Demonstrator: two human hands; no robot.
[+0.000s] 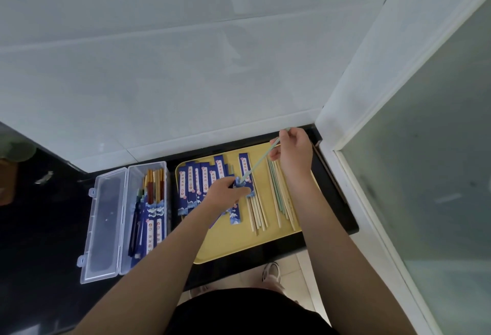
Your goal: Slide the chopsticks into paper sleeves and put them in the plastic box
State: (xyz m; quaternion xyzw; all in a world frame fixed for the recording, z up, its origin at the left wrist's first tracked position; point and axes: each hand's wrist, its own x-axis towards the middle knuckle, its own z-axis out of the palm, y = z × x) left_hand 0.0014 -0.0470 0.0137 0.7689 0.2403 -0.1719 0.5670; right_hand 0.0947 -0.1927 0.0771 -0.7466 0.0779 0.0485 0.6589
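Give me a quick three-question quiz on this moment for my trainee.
1. True or false: the plastic box stands open with sleeved chopsticks inside.
2. What does the right hand hold? A) a green chopstick B) a paper sleeve C) the lid
3. Fill in: the loose chopsticks lie on a ___ tray.

Key: 1 true. 2 A: the green chopstick points into the paper sleeve that the left hand holds. 3 yellow.

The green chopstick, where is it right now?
In the head view, the green chopstick slants above the yellow tray, right hand pinching its top, its tip entering the sleeve the left hand holds.
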